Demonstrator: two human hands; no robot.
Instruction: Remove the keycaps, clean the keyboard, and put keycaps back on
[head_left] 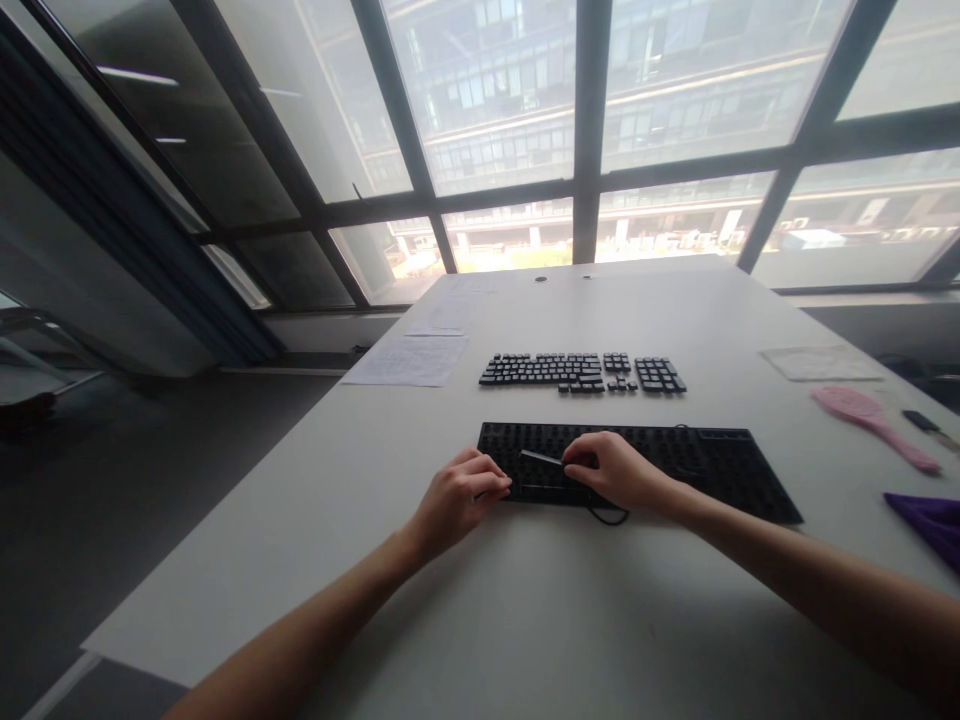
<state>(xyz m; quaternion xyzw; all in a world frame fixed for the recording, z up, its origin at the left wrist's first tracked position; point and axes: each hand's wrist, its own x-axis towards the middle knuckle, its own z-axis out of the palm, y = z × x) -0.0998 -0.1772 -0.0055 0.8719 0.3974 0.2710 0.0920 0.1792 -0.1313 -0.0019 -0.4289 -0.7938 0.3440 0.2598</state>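
Note:
A black keyboard (724, 470), its keycaps mostly off, lies across the white table in front of me. My right hand (611, 468) is closed in a pinch above its middle, gripping one end of a long, thin dark bar that looks like a space bar keycap (541, 458). The bar's free end points left, slightly tilted. At the keyboard's front left corner, my left hand (469, 488) has its fingers pinched together, touching or very near the edge. Whatever those fingers hold is hidden. A black cable loop (609, 518) pokes out at the keyboard's front edge.
Loose black keycaps (540, 370) stand in keyboard-like groups behind the keyboard. Papers (409, 360) lie at the left edge of the table (360, 450). On the right are a pink hairbrush (862, 415), a clear flat bag (821, 363), a small dark tool (926, 425) and purple cloth (930, 520).

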